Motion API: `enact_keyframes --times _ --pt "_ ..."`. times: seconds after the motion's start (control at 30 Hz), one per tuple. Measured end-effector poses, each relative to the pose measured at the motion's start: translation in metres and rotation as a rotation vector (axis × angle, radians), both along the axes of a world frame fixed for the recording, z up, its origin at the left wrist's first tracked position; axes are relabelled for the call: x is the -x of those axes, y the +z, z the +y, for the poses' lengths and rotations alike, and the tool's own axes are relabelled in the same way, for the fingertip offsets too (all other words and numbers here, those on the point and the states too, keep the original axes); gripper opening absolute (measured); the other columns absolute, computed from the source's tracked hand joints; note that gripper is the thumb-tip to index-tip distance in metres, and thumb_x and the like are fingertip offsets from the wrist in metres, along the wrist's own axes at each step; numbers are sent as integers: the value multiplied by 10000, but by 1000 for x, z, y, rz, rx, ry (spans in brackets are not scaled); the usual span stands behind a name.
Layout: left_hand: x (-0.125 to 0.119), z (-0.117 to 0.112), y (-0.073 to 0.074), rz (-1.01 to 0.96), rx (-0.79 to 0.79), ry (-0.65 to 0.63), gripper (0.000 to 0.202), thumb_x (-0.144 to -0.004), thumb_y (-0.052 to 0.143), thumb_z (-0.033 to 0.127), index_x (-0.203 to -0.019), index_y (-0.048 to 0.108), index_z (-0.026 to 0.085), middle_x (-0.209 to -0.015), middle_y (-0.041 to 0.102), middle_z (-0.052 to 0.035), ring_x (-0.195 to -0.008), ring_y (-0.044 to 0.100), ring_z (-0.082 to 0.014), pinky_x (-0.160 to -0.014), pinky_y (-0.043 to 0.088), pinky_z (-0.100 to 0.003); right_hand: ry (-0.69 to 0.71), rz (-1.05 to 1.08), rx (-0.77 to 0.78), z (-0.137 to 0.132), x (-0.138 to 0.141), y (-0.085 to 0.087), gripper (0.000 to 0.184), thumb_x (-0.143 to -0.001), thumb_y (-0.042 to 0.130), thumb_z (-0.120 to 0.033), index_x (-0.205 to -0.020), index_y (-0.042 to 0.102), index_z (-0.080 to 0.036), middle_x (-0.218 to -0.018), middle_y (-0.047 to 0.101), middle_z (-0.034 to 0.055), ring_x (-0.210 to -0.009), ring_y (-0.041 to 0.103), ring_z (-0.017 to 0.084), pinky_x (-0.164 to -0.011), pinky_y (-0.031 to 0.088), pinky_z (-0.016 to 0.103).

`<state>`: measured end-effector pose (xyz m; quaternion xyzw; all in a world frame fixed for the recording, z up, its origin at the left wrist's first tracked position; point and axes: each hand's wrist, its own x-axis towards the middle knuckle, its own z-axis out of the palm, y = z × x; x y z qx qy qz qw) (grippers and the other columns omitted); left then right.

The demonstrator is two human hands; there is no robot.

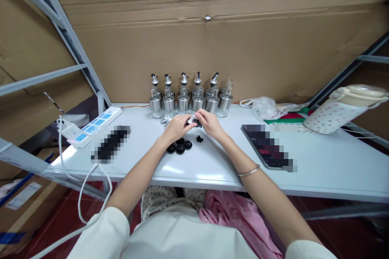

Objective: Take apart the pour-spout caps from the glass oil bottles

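My left hand (176,128) is closed around a small silver pourer top (191,119) above the middle of the table. Fingers pinched, my right hand (210,124) meets it from the other side; what lies between its fingertips is too small to make out. Beneath my left hand are several round black stoppers (180,149). A few tiny black pieces (199,139) lie below my right hand. More silver parts (165,120) are partly hidden behind my left hand. Glass bottles with steel sleeves (183,102) stand in rows behind; several at the back carry silver pourers with black tips.
A white power strip (99,123) and a blurred dark object (111,144) lie left on the white table (319,162). To the right are a dark phone (264,147), a plastic bag (264,108) and a tilted spotted flask (336,111). Cardboard (212,48) walls the back.
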<state>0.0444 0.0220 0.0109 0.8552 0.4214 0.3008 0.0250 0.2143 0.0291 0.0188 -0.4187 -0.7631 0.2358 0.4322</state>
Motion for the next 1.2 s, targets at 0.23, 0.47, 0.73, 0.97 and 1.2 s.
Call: enact_keyframes --times 0.23,0.47,0.73,0.97,1.2 --pt "5 3 1 8 -62 -2 193 -901 545 313 -1045 557 186 -986 635 -48 -877 609 -187 -788 411 -301 41 2 125 4 1 -4 502 -855 269 -665 -610 290 -227 -557 336 -27 -548 348 124 -528 311 262" --pt "10 5 2 -37 -148 51 176 -931 435 199 -1043 570 191 -1114 560 -92 -1044 544 -229 -834 401 -334 165 -111 291 8 -10 -7 415 -814 423 -540 -585 430 -194 -535 388 -41 -516 370 98 -524 336 253" --pt "12 5 5 -101 -162 11 161 -924 436 186 -1020 564 191 -1069 546 -81 -1012 545 -197 -878 437 -319 118 -359 322 15 -28 -10 254 -846 592 -357 -709 587 -142 -655 554 -31 -623 518 113 -633 429 272" --pt "14 5 5 -144 -156 -3 144 -917 440 180 -998 559 190 -1043 544 -77 -978 556 -189 -876 453 -314 178 -475 448 14 -34 -10 243 -865 590 -331 -720 610 -137 -602 569 -42 -540 523 89 -594 456 257" --pt "14 5 6 -181 -158 -4 147 -903 441 150 -994 549 192 -1047 541 -76 -995 548 -187 -903 444 -321 206 -396 476 12 -33 -8 91 -694 618 -209 -678 691 -157 -595 648 -8 -562 541 118 -587 431 245"
